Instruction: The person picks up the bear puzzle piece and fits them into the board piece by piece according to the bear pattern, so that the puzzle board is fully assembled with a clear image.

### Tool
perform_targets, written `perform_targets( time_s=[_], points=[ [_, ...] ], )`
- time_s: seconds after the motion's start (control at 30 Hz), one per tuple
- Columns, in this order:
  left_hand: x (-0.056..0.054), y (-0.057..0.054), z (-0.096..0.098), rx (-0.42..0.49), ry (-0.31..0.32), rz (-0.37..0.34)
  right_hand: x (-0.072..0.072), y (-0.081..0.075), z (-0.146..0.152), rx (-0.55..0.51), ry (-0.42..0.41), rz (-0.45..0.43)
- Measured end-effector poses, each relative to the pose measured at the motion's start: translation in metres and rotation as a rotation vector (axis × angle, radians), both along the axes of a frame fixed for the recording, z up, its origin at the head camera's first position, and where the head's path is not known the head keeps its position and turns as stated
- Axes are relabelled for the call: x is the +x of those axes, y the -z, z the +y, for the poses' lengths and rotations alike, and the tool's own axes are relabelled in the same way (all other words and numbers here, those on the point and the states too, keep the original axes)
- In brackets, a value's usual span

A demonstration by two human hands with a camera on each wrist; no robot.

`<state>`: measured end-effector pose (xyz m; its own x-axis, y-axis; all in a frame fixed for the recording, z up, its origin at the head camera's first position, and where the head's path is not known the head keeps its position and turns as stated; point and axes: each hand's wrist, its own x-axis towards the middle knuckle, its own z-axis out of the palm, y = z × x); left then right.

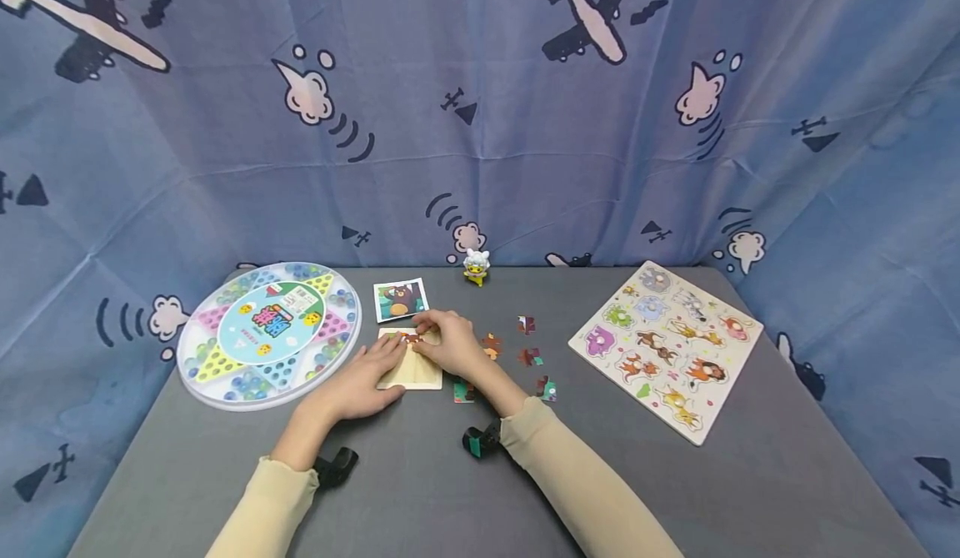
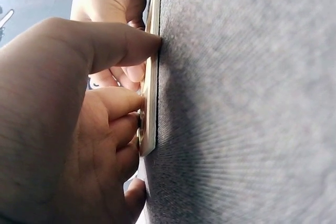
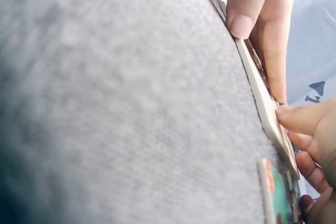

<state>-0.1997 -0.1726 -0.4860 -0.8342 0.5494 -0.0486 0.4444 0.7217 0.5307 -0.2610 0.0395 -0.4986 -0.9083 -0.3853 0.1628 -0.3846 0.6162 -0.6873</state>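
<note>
A small wooden puzzle board (image 1: 415, 374) lies flat on the grey table, with reddish-brown puzzle pieces (image 1: 412, 338) along its far side. My left hand (image 1: 365, 381) rests over the board's left side, fingers extended across it. Its thumb presses the board's near edge in the left wrist view. At the far right corner my right hand (image 1: 452, 344) pinches a puzzle piece between thumb and fingers, low against the board; the fingers hide most of that piece. Beyond the board lies a bear picture card (image 1: 401, 300).
Several loose puzzle pieces (image 1: 529, 357) lie right of the board, one (image 1: 463, 392) beside its near right corner. A round marble game board (image 1: 270, 337) sits left, a wooden animal puzzle (image 1: 667, 349) right. A small figurine (image 1: 476, 266) stands near the curtain (image 1: 480, 124).
</note>
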Motion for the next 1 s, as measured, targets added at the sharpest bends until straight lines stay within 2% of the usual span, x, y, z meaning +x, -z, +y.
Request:
perform_targets(
  time_s=[0.4, 0.67, 0.77, 0.87, 1.0],
  points=[
    [0.002, -0.005, 0.003, 0.018, 0.006, -0.033, 0.000, -0.003, -0.001, -0.004, -0.017, -0.011],
    [0.000, -0.001, 0.004, 0.003, 0.006, -0.014, -0.002, -0.020, 0.018, -0.049, -0.059, -0.015],
    [0.000, -0.002, 0.005, -0.001, 0.002, -0.020, -0.002, -0.028, 0.035, -0.064, -0.027, -0.008],
    [0.001, -0.003, 0.006, 0.000, -0.001, -0.023, -0.002, -0.034, 0.056, -0.073, 0.042, -0.009],
    [0.002, -0.005, 0.005, 0.000, -0.002, -0.015, -0.006, -0.034, 0.088, -0.119, 0.129, 0.001]
  ],
)
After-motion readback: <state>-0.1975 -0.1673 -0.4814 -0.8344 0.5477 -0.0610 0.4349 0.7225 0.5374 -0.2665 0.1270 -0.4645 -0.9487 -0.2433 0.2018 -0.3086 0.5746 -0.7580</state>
